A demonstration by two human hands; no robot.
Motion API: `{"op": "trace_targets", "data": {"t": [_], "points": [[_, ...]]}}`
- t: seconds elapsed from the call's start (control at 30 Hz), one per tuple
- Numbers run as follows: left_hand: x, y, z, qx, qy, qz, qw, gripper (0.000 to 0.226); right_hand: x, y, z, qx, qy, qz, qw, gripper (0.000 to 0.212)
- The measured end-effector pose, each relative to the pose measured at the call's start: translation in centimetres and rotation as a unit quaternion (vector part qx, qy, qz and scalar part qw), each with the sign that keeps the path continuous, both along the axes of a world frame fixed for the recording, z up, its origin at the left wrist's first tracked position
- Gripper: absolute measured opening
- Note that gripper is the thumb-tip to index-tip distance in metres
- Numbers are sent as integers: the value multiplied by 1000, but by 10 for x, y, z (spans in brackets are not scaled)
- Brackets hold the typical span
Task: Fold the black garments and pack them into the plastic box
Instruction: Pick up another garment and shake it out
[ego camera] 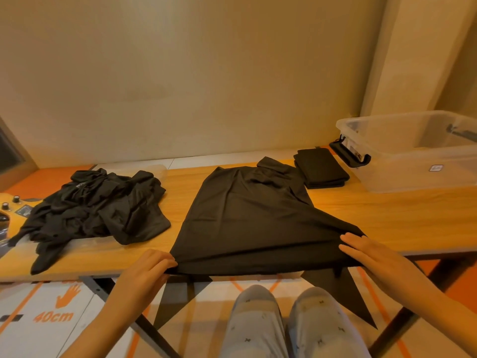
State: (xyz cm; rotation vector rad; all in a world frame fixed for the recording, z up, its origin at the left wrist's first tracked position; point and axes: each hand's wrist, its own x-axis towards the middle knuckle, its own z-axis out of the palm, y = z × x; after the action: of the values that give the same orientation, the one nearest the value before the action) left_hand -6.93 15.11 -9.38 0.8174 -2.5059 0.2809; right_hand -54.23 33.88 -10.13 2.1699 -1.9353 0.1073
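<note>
Currently two hands [148, 267] [366, 254] hold one garment [247, 220]; one box [402, 161].

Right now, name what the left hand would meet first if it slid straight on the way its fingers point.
The spread black garment; the left hand pinches its near corner now.

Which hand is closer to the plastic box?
Right. The right hand lies on the corner of the black garment on the same side as the box. The left hand pinches the opposite corner, farther away.
</note>
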Motion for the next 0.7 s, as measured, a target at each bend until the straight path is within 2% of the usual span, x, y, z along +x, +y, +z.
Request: {"op": "trace_targets", "data": {"t": [0.03,0.07,0.13,0.23,0.27,0.3,0.33,0.37,0.4,0.5,0.6,0.7], "points": [[1,1,-1,1,2,4,1000,24,-3,1,-2,1,5,-3,1000,139],[2,2,-2,6,5,11,1000,30,-4,2,-3,6,7,-6,1000,145],[1,7,-4,23,5,30,999,53,-5,4,-2,18,11,-19,1000,154],[3,10,-5,44,29,46,998,50,-3,5,2,52,-3,-40,998,149],[5,10,-3,51,47,41,997,39,-2,6,5,61,-9,-28,998,135],[8,8,-3,56,51,29,997,23,-2,7,7,56,-17,-6,998,110],[10,8,-1,68,50,30,996,22,-4,9,9,42,-28,2,999,80],[12,6,-1,76,40,25,996,33,-7,8,8,36,-33,-4,999,59],[13,3,-1,81,29,23,996,37,-10,5,9,49,-43,-18,998,51],[10,-6,0,88,35,48,994,38,-14,-10,17,56,-49,-47,996,52],[2,-9,1,108,46,69,991,56,-19,-32,30,111,-69,-47,990,67],[-6,-3,-1,124,37,88,988,61,-23,-55,42,156,-78,-52,983,78]]}}
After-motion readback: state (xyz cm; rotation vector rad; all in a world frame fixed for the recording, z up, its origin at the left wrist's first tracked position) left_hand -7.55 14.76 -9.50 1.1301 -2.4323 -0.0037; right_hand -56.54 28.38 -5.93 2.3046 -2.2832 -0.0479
